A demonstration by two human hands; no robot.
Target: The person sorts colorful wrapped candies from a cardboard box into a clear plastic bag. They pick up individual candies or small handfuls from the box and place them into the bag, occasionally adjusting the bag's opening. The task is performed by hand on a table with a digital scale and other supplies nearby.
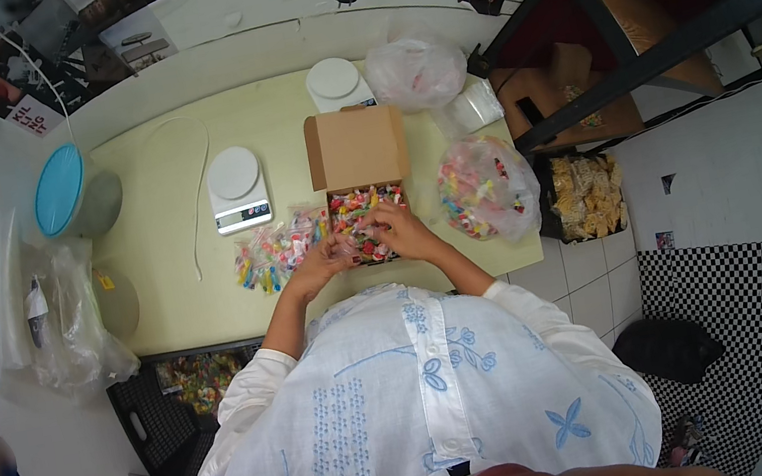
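An open cardboard box full of wrapped candies stands in front of me, its lid folded back. My left hand is at the box's near left corner, its fingers around what looks like a small clear plastic bag. Over the candies, the fingers of my right hand are bent and close together; whether they pinch a candy is too small to tell. Several small clear bags of candies lie in a pile left of the box, beside my left hand.
Right of the box sits a large clear bag of candies. Two white kitchen scales, one left and one behind, share the pale table with a blue-lidded bucket. A black crate stands below, at left.
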